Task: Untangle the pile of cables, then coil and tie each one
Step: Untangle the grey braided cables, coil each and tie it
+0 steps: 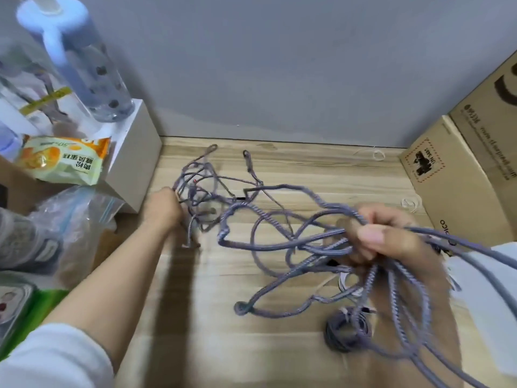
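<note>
Several grey-purple braided cables (268,219) lie in one loose tangle on the pale wood-grain tabletop (321,169), the mass stretching mostly from left to right, with thin looped ends (247,159) pointing away from me toward the grey wall. My left arm reaches forward from the lower left, white sleeve pushed up, and my left hand (163,208) sits knuckles up at the tangle's left edge, fingers curled into the thin strands there; how firmly it pinches them I cannot tell. My right hand (391,239) is raised above the tabletop on the right, fingers and thumb curled tightly round a bunch of thicker strands that fan out leftward and trail down toward me. A small coiled dark cable (345,330) lies near my right wrist. Brown cardboard boxes (458,186) stand at the right edge
</note>
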